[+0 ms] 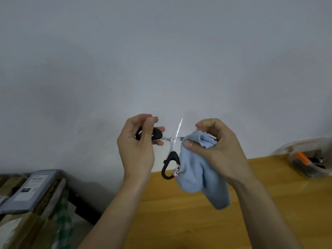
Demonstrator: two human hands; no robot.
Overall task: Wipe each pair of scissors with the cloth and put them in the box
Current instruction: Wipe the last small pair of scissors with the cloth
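Observation:
A pair of scissors (172, 143) with black handles is held up in front of the wall, its blades spread apart. My left hand (139, 146) grips one black handle, with the thumb through its loop. The other handle hangs down by the cloth, and one blade points up. My right hand (213, 150) pinches a light blue cloth (199, 169) around the other blade, which is mostly hidden in the fabric. The rest of the cloth hangs below my right hand, above the wooden table (197, 221).
A clear plastic box (309, 162) holding dark tools and an orange-handled one stands at the table's far right. Left of the table are stacked cardboard boxes and a grey parcel (30, 189). A plain wall fills the background.

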